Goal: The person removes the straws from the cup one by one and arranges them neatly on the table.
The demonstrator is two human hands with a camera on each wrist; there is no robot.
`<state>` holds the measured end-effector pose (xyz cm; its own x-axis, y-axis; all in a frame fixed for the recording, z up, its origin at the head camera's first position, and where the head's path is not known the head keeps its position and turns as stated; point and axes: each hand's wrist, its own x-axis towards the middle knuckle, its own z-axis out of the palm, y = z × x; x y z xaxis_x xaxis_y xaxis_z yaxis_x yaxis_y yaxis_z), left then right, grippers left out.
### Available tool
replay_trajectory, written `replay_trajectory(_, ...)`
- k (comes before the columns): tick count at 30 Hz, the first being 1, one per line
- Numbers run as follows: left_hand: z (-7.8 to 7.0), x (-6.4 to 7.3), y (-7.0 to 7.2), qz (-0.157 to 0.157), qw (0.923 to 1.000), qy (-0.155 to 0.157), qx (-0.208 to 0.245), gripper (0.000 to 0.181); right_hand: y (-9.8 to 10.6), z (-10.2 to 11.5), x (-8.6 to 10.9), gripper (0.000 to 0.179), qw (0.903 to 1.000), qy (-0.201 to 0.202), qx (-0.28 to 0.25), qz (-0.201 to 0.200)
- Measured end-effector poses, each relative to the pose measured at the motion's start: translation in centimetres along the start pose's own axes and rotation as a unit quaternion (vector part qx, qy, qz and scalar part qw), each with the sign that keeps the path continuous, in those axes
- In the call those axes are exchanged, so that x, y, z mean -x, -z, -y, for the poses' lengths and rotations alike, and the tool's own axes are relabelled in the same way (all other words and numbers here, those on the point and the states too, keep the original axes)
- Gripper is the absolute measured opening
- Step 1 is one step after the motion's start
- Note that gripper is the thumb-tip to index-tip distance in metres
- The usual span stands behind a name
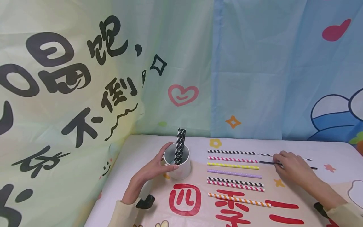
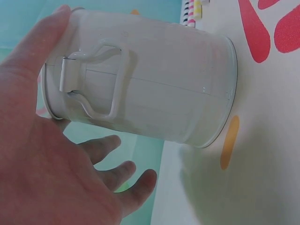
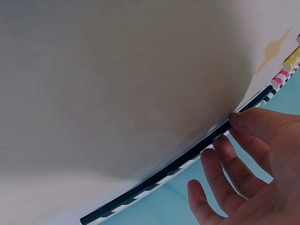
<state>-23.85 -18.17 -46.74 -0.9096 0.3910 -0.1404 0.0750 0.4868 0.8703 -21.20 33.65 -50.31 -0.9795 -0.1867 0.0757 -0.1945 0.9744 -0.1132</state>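
The left hand (image 1: 154, 164), three fingers spread, grips a cup (image 1: 184, 170) of straws (image 1: 179, 148) (only its wrist view shows the whole handle (image 2: 120, 84)). The right hand (image 1: 295, 171) pinches a black straw (image 3: 187, 154).

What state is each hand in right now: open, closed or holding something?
Left hand: holding the white handled mug near its rim.
Right hand: pinching the solid black straw.

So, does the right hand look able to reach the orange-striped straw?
Probably yes: the right hand pinches the black straw and would need to let go, but nothing stands between it and the orange-striped straw, lying apart.
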Motion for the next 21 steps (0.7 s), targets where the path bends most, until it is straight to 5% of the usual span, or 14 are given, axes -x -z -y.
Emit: replay_trajectory(21,-0.24,-0.05,0.05,0.002,1.0,0.002,0.0,0.09,0.11,0.05,-0.22,0.026,0.9998,-0.018,-0.007,0.011)
